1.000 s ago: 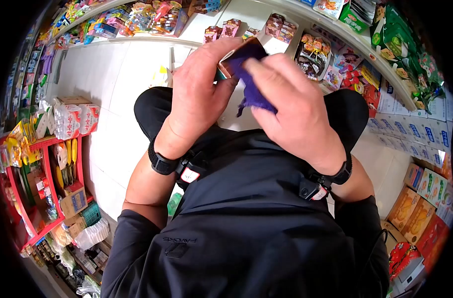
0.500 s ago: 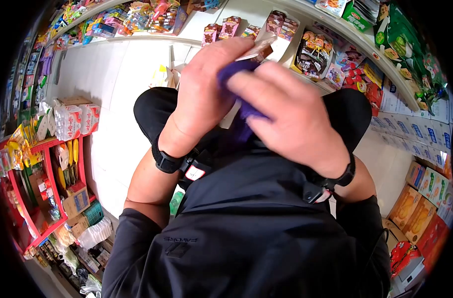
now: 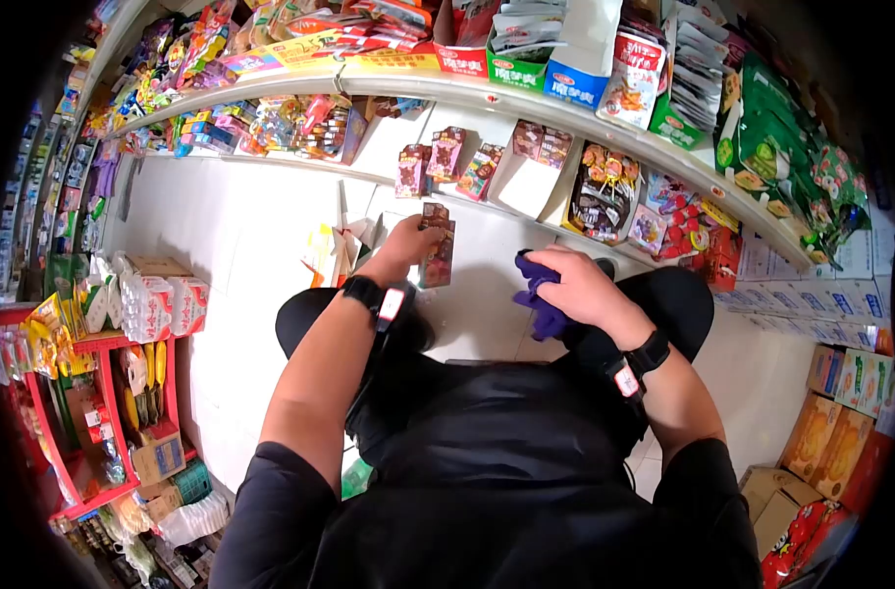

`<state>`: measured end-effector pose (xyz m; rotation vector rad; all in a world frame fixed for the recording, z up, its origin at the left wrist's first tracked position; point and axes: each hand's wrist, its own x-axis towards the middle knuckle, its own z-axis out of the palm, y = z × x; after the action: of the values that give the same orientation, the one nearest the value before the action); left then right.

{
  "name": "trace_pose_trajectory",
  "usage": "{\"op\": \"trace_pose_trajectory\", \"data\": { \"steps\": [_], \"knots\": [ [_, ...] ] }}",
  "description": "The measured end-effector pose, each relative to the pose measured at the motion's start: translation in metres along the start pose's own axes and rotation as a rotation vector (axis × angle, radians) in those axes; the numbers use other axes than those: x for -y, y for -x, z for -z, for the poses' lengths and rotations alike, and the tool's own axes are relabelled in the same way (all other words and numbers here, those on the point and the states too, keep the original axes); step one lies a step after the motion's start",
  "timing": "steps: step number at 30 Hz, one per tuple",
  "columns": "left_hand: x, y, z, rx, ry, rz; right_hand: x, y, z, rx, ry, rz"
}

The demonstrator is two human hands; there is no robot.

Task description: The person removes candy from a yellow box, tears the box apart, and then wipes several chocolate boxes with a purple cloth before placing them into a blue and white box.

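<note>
Red rack lower left, stocked shelf across top. Centre: left hand, fingers gripping snack packet. Just right, purple cloth bunched in closed right hand. Earlier the cloth covered the packet; now they're apart.

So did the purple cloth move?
Yes. The purple cloth left the snack box, dropping right and away from the white shelf toward the black knee, bunched in the right hand.
</note>
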<state>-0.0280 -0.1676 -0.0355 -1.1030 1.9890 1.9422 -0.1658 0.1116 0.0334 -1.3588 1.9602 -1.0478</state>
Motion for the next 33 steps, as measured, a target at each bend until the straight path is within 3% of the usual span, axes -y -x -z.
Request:
{"op": "trace_pose_trajectory", "data": {
  "steps": [3, 5, 7, 9, 10, 11, 13, 14, 15, 17, 18, 19, 23, 30, 33],
  "knots": [
    [0.011, -0.067, 0.001, -0.040, 0.026, -0.014, -0.024, -0.002, -0.003, 0.022, -0.128, -0.212],
    [-0.005, -0.104, 0.001, -0.140, -0.559, -0.131, -0.035, -0.003, -0.003, 0.043, -0.040, -0.175],
    [-0.012, -0.136, -0.004, -0.026, -0.278, -0.146, -0.041, -0.004, -0.001, 0.069, -0.016, -0.182],
    [-0.036, -0.152, -0.014, -0.052, -0.407, -0.309, -0.050, -0.006, 0.002, 0.112, -0.016, -0.206],
    [-0.028, -0.183, -0.010, -0.081, -0.544, -0.309, -0.050, -0.006, 0.005, 0.140, 0.000, -0.234],
    [-0.025, -0.202, -0.010, -0.080, -0.493, -0.287, -0.052, -0.007, 0.009, 0.148, 0.020, -0.208],
    [-0.020, -0.232, -0.012, -0.164, -0.536, -0.393, -0.058, -0.008, 0.010, 0.134, -0.014, -0.218],
    [0.003, -0.262, -0.010, -0.322, -0.694, -0.608, -0.062, -0.007, 0.008, 0.122, 0.008, -0.193],
    [-0.003, -0.274, -0.011, -0.380, -0.922, -0.704, -0.062, -0.008, 0.008, 0.137, 0.008, -0.195],
    [-0.025, -0.263, -0.028, -0.277, -0.947, -0.659, -0.062, -0.011, 0.009, 0.209, 0.060, -0.253],
    [-0.064, -0.234, -0.048, -0.173, -1.064, -0.441, -0.062, -0.011, 0.008, 0.245, 0.051, -0.297],
    [-0.070, -0.230, -0.055, -0.120, -1.043, -0.452, -0.063, -0.012, 0.008, 0.255, 0.053, -0.295],
    [-0.054, -0.244, -0.075, -0.085, -0.938, -0.677, -0.061, -0.012, 0.009, 0.248, 0.038, -0.297],
    [-0.058, -0.227, -0.071, -0.252, -0.761, -0.982, -0.065, -0.009, 0.011, 0.183, 0.042, -0.276],
    [-0.100, -0.145, -0.051, -0.059, -0.712, -0.584, -0.059, -0.015, 0.015, 0.025, -0.057, -0.253]
  ]
}}
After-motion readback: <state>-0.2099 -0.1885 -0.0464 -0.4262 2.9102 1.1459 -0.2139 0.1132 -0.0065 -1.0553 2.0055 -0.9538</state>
